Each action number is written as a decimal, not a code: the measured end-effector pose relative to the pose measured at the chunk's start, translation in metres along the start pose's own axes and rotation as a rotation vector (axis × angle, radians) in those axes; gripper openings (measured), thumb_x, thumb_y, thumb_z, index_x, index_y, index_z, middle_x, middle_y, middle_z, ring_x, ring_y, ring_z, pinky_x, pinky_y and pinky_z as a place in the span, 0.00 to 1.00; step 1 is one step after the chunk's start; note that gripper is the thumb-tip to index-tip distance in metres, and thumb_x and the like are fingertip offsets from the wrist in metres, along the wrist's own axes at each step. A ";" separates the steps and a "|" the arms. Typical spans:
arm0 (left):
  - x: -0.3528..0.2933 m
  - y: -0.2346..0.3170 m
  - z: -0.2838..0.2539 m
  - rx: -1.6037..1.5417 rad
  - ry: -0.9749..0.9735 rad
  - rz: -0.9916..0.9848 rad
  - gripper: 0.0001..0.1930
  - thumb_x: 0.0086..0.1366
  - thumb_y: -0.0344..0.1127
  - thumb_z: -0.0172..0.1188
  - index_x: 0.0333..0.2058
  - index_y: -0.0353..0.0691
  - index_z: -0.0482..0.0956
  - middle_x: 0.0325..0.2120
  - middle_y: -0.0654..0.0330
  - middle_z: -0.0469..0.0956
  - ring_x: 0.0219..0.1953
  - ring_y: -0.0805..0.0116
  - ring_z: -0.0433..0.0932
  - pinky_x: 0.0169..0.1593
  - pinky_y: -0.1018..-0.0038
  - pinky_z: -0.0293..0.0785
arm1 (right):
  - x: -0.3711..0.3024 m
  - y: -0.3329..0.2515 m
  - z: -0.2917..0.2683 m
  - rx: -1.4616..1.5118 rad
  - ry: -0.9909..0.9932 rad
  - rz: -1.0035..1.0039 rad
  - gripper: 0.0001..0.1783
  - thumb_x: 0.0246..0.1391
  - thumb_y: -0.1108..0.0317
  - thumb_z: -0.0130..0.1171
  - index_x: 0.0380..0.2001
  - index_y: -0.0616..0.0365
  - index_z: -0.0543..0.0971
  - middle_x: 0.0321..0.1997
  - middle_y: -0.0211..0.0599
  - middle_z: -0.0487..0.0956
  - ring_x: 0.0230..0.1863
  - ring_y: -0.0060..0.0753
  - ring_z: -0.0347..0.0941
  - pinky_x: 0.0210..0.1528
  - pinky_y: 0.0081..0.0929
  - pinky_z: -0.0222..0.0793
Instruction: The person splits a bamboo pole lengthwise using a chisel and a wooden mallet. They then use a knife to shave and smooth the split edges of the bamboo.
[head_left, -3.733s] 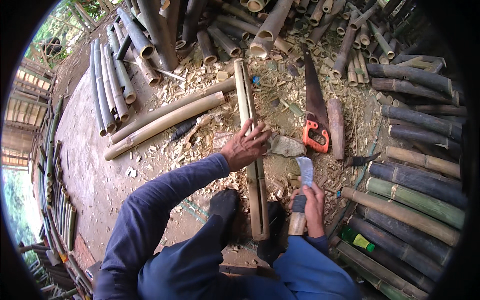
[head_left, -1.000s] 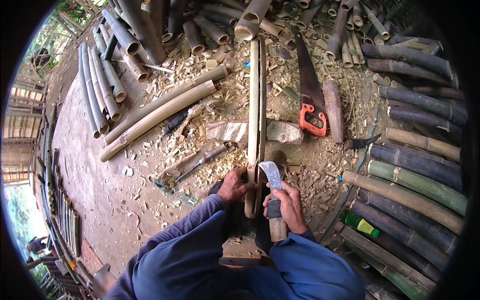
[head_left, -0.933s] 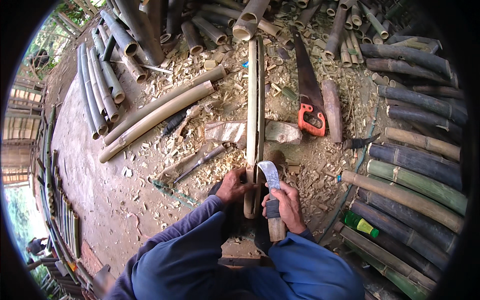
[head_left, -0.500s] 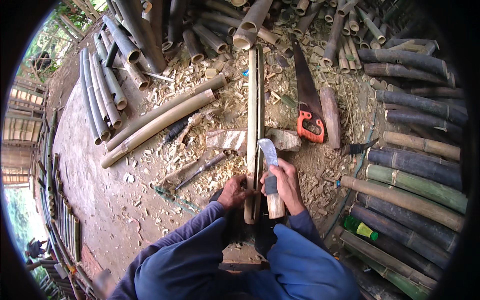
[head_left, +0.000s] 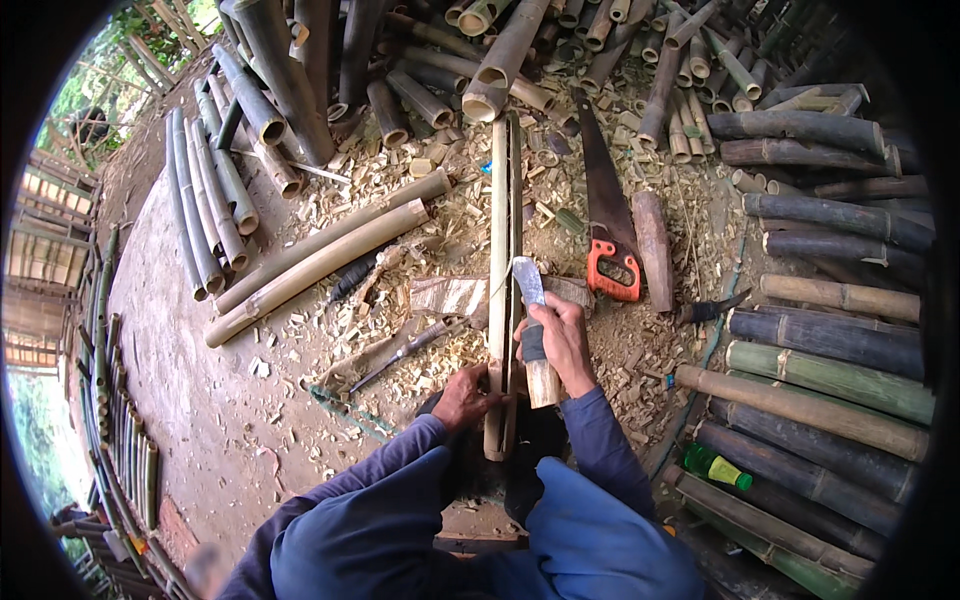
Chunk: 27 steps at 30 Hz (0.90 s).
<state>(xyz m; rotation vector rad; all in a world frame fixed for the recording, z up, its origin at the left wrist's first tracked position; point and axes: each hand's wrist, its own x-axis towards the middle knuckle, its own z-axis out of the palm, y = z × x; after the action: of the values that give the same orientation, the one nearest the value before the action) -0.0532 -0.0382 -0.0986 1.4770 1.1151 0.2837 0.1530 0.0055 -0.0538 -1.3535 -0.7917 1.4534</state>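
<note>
A long split bamboo pole (head_left: 498,220) runs away from me between my knees, with a dark gap along its length. My left hand (head_left: 466,397) is closed around the pole near its close end. Close by on the right, my right hand (head_left: 562,342) grips a knife (head_left: 529,281) with a broad grey blade and a pale handle wrapped in dark tape. Its blade points away from me, beside the pole's right edge; whether it touches is unclear. The pole lies across a rough wooden block (head_left: 450,297).
A saw with an orange handle (head_left: 613,270) and a wooden billet (head_left: 653,250) lie right of the pole. Two bamboo lengths (head_left: 325,270) and a thin-bladed tool (head_left: 400,355) rest at left among shavings. Stacked bamboo (head_left: 820,380) lines the right, beside a green bottle (head_left: 717,466).
My right hand has moved the knife farther away along the pole. My left hand stays closed on the pole, and the whole view has shifted slightly.
</note>
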 end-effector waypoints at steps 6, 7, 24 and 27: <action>0.000 -0.021 0.002 0.045 0.006 0.031 0.21 0.56 0.40 0.70 0.47 0.36 0.81 0.37 0.55 0.84 0.39 0.66 0.82 0.46 0.68 0.78 | 0.107 -0.073 -0.006 0.187 0.269 -0.223 0.06 0.59 0.70 0.49 0.32 0.61 0.73 0.20 0.45 0.78 0.14 0.35 0.76 0.13 0.34 0.75; 0.000 -0.017 0.001 -0.021 -0.026 -0.001 0.22 0.56 0.40 0.70 0.48 0.37 0.81 0.37 0.54 0.84 0.40 0.66 0.82 0.47 0.67 0.77 | 0.118 -0.114 -0.018 0.044 0.187 -0.188 0.10 0.61 0.67 0.49 0.40 0.63 0.74 0.21 0.44 0.79 0.15 0.33 0.76 0.14 0.32 0.76; -0.033 0.003 0.015 0.235 0.009 -0.095 0.32 0.49 0.44 0.76 0.47 0.33 0.71 0.38 0.41 0.80 0.45 0.40 0.79 0.47 0.54 0.76 | -0.066 -0.005 -0.001 -0.003 -0.001 0.147 0.19 0.65 0.64 0.46 0.53 0.65 0.72 0.25 0.42 0.79 0.16 0.32 0.76 0.18 0.26 0.73; -0.033 0.005 0.014 0.249 -0.015 -0.099 0.32 0.48 0.45 0.77 0.45 0.33 0.71 0.38 0.40 0.80 0.44 0.39 0.79 0.46 0.54 0.75 | -0.055 -0.002 0.000 0.060 0.009 0.159 0.19 0.64 0.65 0.47 0.52 0.66 0.73 0.24 0.43 0.79 0.15 0.34 0.77 0.17 0.28 0.74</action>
<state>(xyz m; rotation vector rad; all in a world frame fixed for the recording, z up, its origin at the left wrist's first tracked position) -0.0576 -0.0707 -0.0845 1.6324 1.2410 0.0660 0.1495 -0.0449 -0.0324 -1.4016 -0.6413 1.5811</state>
